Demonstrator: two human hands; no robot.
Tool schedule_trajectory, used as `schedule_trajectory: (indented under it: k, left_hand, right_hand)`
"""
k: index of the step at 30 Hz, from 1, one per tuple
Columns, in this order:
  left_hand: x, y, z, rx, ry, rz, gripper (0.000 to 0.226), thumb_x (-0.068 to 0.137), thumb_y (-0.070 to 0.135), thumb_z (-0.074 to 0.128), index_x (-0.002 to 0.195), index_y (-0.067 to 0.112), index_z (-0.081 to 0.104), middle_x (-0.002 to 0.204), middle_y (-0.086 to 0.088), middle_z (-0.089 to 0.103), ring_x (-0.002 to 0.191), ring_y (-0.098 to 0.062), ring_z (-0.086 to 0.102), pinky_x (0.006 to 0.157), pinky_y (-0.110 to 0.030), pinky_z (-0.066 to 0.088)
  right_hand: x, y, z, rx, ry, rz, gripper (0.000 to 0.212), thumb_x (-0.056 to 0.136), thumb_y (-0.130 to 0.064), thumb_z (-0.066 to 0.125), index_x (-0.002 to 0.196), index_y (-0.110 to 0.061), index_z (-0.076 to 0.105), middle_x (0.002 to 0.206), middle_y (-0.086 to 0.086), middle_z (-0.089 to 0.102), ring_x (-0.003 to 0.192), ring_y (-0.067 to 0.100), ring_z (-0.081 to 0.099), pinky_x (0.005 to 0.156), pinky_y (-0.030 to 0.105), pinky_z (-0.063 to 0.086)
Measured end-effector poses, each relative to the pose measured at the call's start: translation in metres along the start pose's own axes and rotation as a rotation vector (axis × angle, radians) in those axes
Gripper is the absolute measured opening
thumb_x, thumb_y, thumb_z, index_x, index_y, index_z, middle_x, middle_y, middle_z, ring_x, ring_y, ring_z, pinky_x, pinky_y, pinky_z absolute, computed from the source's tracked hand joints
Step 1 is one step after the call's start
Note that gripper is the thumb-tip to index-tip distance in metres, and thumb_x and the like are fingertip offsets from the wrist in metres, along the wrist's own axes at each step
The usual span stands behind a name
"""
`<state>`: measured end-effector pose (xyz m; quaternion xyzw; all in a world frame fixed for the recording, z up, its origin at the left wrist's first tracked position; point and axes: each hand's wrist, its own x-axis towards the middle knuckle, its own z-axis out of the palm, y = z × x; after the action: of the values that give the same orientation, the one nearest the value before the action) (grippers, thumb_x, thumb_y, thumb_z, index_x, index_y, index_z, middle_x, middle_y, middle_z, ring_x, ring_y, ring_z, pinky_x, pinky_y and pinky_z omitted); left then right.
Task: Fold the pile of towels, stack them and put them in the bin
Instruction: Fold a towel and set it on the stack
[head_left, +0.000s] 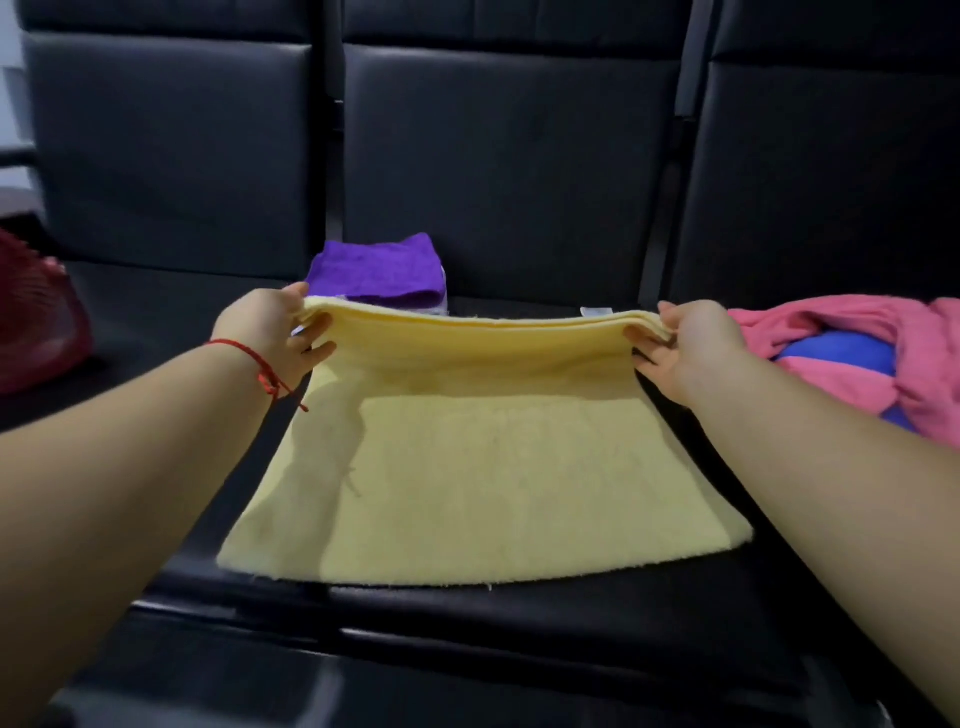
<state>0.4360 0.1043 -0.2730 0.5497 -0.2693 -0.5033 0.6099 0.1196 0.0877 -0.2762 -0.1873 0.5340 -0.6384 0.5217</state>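
Towels are what I'm working through, and the yellow towel (483, 467) lies straight ahead of me on the middle seat (519, 613) of a row of black chairs, its long axis running left to right across the seat, its near edge close to the seat's front edge.

Going left to right: a red mesh bin (36, 322) sits on the left seat, well apart from my arm. My left hand (270, 338), with a red string (260, 364) at the wrist, pinches the towel's far left corner, thumb on top and fingers curled beneath. Behind that corner, toward the seat's back edge, sits one stack of folded towels (379, 270), purple on top; paler layers show below, but I cannot count them. My right hand (685, 348) pinches the far right corner the same way. Both hands hold the far edge lifted off the seat, and they are about equally near it. On the right seat lies the unfolded pile: a pink towel (883, 343) over a blue towel (831, 353).

I judge the next move is to draw this far edge toward me onto the near edge, keeping corners aligned.

Count: one yellow towel, one stack, one bin, two loose towels visible.
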Motion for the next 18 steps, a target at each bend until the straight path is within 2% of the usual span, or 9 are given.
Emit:
schedule_trajectory:
  k: [4, 6, 8, 10, 12, 15, 18]
  left_hand:
    - [-0.041, -0.005, -0.012, -0.097, -0.018, -0.015, 0.044, 0.103, 0.008, 0.025, 0.145, 0.009, 0.034, 0.141, -0.01, 0.042, 0.13, -0.02, 0.044, 0.108, -0.039, 0.036]
    - [-0.064, -0.009, -0.019, -0.033, -0.047, 0.003, 0.043, 0.102, 0.007, 0.026, 0.144, 0.009, 0.036, 0.14, -0.011, 0.044, 0.129, -0.02, 0.045, 0.106, -0.038, 0.037]
    - [-0.082, -0.013, -0.027, 0.028, -0.028, 0.008, 0.041, 0.1, 0.01, 0.035, 0.141, 0.01, 0.04, 0.142, -0.01, 0.046, 0.132, -0.023, 0.045, 0.105, -0.037, 0.039]
    - [-0.101, -0.015, -0.033, 0.05, -0.002, -0.001, 0.04, 0.099, 0.012, 0.04, 0.139, 0.01, 0.044, 0.126, -0.006, 0.057, 0.129, -0.023, 0.047, 0.104, -0.036, 0.04]
    - [-0.117, -0.018, -0.037, 0.041, 0.044, -0.024, 0.037, 0.1, 0.009, 0.037, 0.135, 0.01, 0.048, 0.098, -0.003, 0.055, 0.115, -0.021, 0.051, 0.102, -0.035, 0.042]
    - [-0.136, -0.034, -0.051, 0.051, 0.039, 0.018, 0.031, 0.098, 0.007, 0.036, 0.121, 0.015, 0.056, 0.093, -0.002, 0.054, 0.1, -0.018, 0.052, 0.09, -0.033, 0.043]
    - [-0.144, -0.05, -0.065, 0.19, 0.009, 0.073, 0.028, 0.093, -0.001, 0.04, 0.106, 0.012, 0.061, 0.078, -0.001, 0.054, 0.077, -0.012, 0.054, 0.079, -0.033, 0.046]
  right_hand:
    - [-0.031, 0.003, -0.024, 0.02, -0.011, 0.003, 0.031, 0.093, -0.003, 0.032, 0.107, -0.015, 0.056, 0.131, 0.008, 0.054, 0.105, 0.025, 0.061, 0.099, 0.039, 0.042]
    - [-0.048, 0.006, -0.037, 0.018, -0.033, 0.023, 0.033, 0.095, -0.004, 0.029, 0.113, -0.013, 0.055, 0.128, 0.006, 0.053, 0.101, 0.024, 0.06, 0.099, 0.039, 0.042]
    - [-0.062, 0.008, -0.049, 0.003, -0.044, 0.063, 0.031, 0.097, -0.007, 0.031, 0.11, -0.015, 0.057, 0.111, 0.006, 0.057, 0.101, 0.025, 0.059, 0.106, 0.043, 0.038]
    - [-0.077, 0.01, -0.062, -0.012, -0.049, 0.097, 0.024, 0.096, -0.008, 0.035, 0.088, -0.018, 0.055, 0.09, 0.006, 0.056, 0.089, 0.024, 0.06, 0.107, 0.046, 0.037]
    - [-0.092, 0.012, -0.075, -0.022, -0.051, 0.103, 0.024, 0.097, -0.009, 0.037, 0.082, -0.02, 0.052, 0.085, 0.004, 0.055, 0.077, 0.021, 0.058, 0.105, 0.044, 0.036]
    - [-0.107, 0.023, -0.095, -0.055, -0.063, 0.099, 0.021, 0.098, -0.01, 0.038, 0.087, -0.02, 0.054, 0.084, 0.003, 0.054, 0.073, 0.02, 0.056, 0.098, 0.043, 0.037]
    - [-0.113, 0.035, -0.11, -0.076, -0.069, 0.116, 0.02, 0.097, -0.004, 0.038, 0.106, -0.013, 0.053, 0.084, 0.006, 0.056, 0.074, 0.02, 0.056, 0.089, 0.041, 0.043]
